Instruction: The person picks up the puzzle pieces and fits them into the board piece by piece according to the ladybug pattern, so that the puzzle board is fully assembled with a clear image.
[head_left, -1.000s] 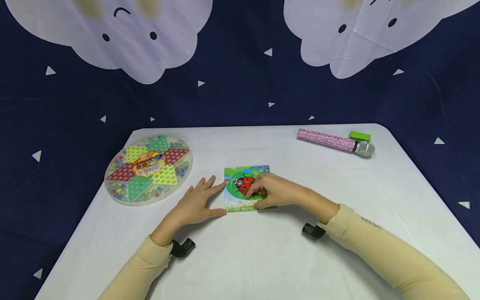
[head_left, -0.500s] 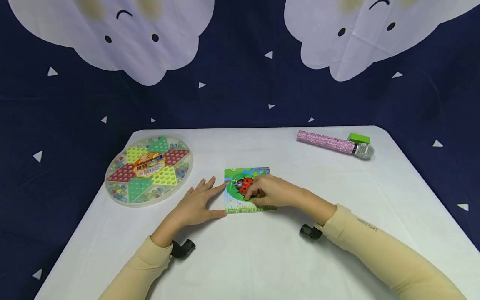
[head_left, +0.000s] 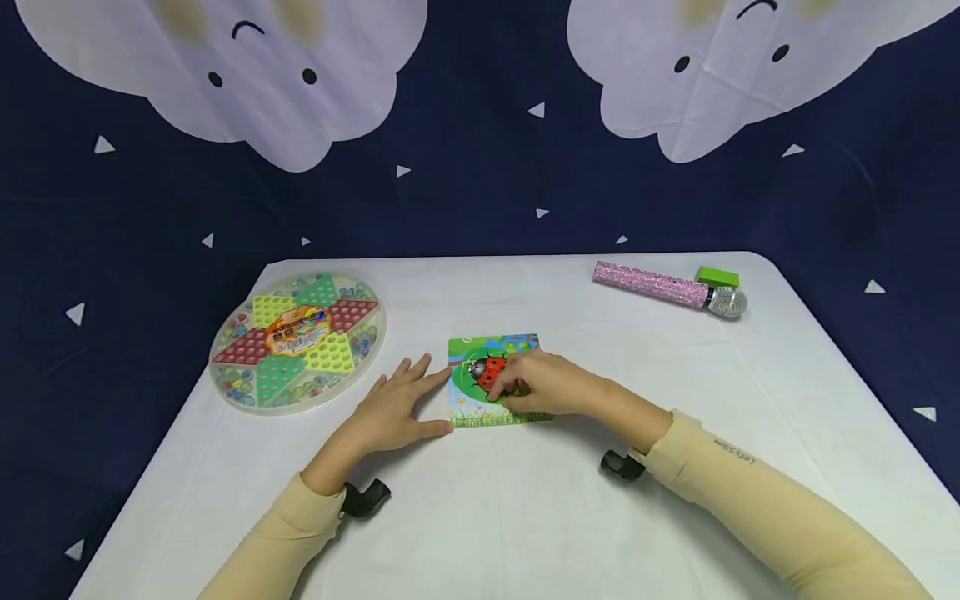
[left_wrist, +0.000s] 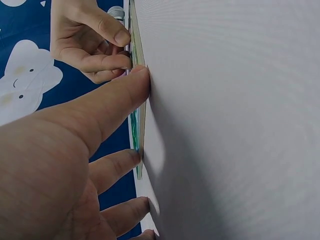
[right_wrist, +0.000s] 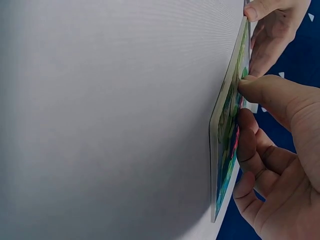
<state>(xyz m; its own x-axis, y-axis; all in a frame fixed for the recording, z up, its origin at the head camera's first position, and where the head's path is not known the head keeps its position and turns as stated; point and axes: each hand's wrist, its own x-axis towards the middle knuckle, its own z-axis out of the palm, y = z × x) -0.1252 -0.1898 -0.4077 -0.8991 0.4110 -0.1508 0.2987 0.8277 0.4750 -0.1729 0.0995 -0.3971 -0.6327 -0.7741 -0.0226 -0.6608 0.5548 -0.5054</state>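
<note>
A flat square picture board (head_left: 468,408) with a red ladybug on it lies mid-table; it looks like a jigsaw puzzle. My left hand (head_left: 390,408) is spread flat at its left side, with thumb and index fingertip touching the edge. Over the board's right part, my right hand (head_left: 555,383) has bent fingers, its fingertips on the picture. In the right wrist view, the thumb and fingertips of the right hand (right_wrist: 285,150) meet the face of the board (right_wrist: 227,135), somewhat apart. Whether they pinch a piece cannot be made out. The hand hides part of the ladybug.
A round Chinese checkers set (head_left: 300,342) with marbles round its star lies at the left. At the back right are a pink glittery microphone (head_left: 660,285) and a green block (head_left: 717,277). A dark blue cloth with clouds (head_left: 480,167) hangs behind the white table (head_left: 480,533).
The right hand and forearm have shifted very slightly since a second ago, with fingertips still on the board. The left hand and the board stay in place; the head view has tilted slightly.
</note>
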